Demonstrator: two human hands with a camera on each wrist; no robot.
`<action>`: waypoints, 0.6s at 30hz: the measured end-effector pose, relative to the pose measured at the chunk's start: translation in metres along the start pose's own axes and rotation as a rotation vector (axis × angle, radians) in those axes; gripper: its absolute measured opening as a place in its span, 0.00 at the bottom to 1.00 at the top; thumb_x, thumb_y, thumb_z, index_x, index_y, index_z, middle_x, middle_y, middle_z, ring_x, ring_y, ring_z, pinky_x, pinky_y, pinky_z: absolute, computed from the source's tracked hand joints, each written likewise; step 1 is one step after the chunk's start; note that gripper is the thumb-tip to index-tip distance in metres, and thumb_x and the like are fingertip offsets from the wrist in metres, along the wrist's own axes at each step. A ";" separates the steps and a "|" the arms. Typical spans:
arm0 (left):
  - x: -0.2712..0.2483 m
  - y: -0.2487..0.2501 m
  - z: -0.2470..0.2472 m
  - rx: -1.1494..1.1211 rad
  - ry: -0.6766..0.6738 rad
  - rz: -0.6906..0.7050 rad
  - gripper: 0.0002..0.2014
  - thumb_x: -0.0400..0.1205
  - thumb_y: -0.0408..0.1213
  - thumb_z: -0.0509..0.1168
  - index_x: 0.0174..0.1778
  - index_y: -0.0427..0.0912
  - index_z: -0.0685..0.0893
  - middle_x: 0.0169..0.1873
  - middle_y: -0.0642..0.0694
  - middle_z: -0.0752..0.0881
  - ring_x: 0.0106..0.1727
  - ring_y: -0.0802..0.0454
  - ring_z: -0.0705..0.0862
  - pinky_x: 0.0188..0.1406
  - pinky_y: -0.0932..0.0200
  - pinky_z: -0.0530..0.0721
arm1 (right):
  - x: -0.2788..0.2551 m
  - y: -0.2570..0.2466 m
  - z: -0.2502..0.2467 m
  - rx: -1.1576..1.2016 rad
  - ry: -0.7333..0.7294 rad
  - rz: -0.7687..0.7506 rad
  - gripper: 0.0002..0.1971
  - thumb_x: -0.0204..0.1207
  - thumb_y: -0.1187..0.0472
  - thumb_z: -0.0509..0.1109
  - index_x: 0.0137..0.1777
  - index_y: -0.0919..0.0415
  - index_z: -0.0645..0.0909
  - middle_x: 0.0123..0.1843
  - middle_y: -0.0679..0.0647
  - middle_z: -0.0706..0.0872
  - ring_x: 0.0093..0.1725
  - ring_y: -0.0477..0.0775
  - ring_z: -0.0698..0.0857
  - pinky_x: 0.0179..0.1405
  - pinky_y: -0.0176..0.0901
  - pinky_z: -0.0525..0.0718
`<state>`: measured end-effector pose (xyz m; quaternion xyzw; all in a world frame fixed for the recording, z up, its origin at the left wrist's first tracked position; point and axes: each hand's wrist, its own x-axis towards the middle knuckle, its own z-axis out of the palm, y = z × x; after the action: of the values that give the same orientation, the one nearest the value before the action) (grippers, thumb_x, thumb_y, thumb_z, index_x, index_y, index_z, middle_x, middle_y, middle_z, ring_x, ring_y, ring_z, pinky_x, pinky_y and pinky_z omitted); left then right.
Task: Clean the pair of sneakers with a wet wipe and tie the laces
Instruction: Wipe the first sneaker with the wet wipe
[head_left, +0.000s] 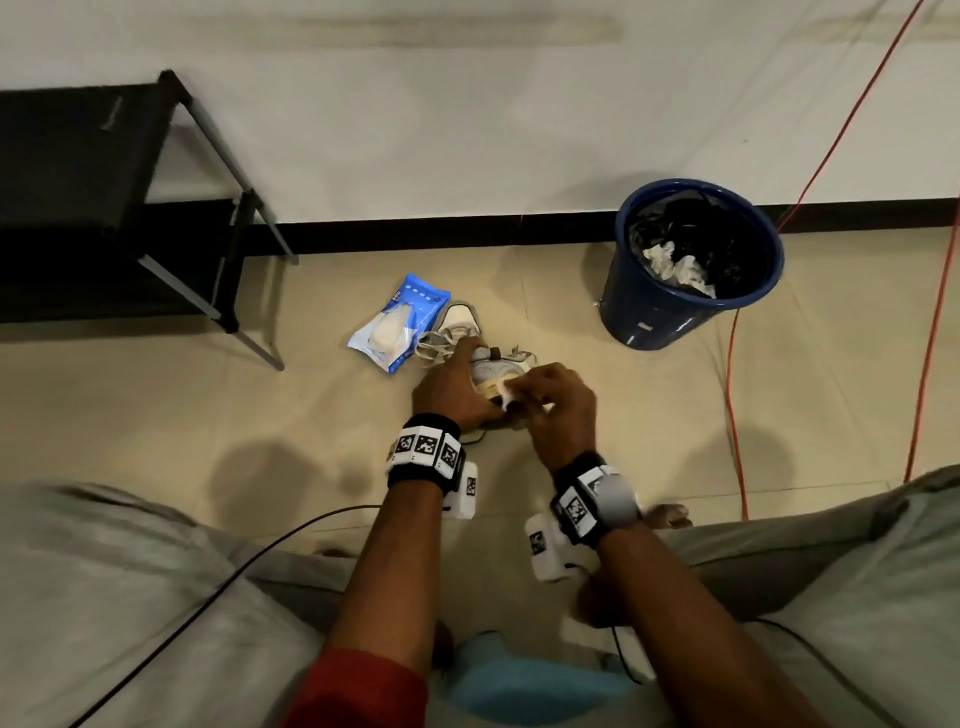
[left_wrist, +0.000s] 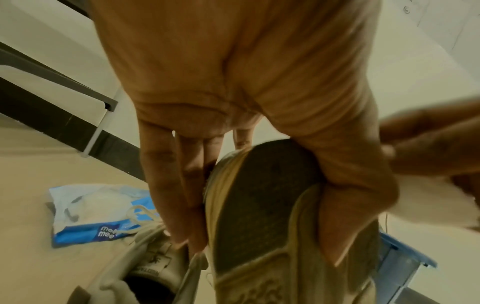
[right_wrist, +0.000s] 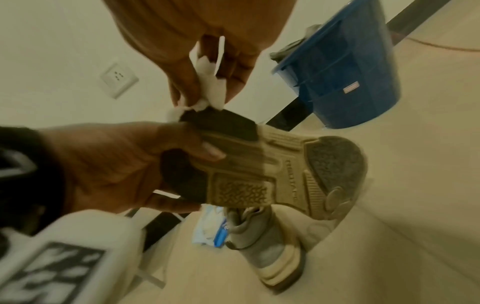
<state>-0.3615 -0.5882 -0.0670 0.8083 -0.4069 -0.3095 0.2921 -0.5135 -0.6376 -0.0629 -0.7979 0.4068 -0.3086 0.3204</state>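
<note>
Left hand (right_wrist: 109, 164) grips upturned sneaker (right_wrist: 280, 172), right hand (right_wrist: 207, 51) pinches wet wipe (right_wrist: 210, 90) at sole; cleaning underway, laces (head_left: 436, 343) untied

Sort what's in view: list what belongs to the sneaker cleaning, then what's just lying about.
In the job: sneaker held sole-up in the left hand; wet wipe pinched in the right hand; second sneaker on the floor; wipes pack.

Lying about: blue bin; black rack; red cable.
</note>
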 end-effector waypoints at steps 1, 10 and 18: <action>-0.001 0.001 -0.002 0.009 -0.001 0.002 0.42 0.59 0.52 0.82 0.70 0.61 0.72 0.64 0.59 0.84 0.60 0.52 0.84 0.60 0.56 0.82 | -0.002 -0.002 0.004 -0.018 -0.034 -0.051 0.09 0.66 0.68 0.77 0.44 0.56 0.91 0.44 0.51 0.87 0.46 0.54 0.82 0.44 0.46 0.81; -0.006 -0.002 -0.010 -0.045 -0.002 -0.064 0.48 0.45 0.58 0.76 0.66 0.63 0.73 0.61 0.58 0.84 0.57 0.53 0.83 0.56 0.57 0.83 | -0.004 0.008 0.003 0.039 -0.018 0.052 0.11 0.67 0.73 0.73 0.45 0.61 0.92 0.44 0.54 0.89 0.44 0.55 0.87 0.45 0.42 0.84; -0.006 -0.004 -0.011 0.049 -0.046 -0.107 0.48 0.50 0.53 0.79 0.70 0.64 0.70 0.61 0.50 0.84 0.61 0.43 0.83 0.58 0.51 0.83 | -0.005 0.030 0.005 0.024 -0.065 0.237 0.15 0.65 0.78 0.72 0.41 0.57 0.90 0.43 0.53 0.90 0.47 0.53 0.88 0.48 0.35 0.82</action>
<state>-0.3548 -0.5786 -0.0608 0.8284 -0.3771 -0.3333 0.2459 -0.5257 -0.6460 -0.0901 -0.7498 0.4840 -0.2475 0.3772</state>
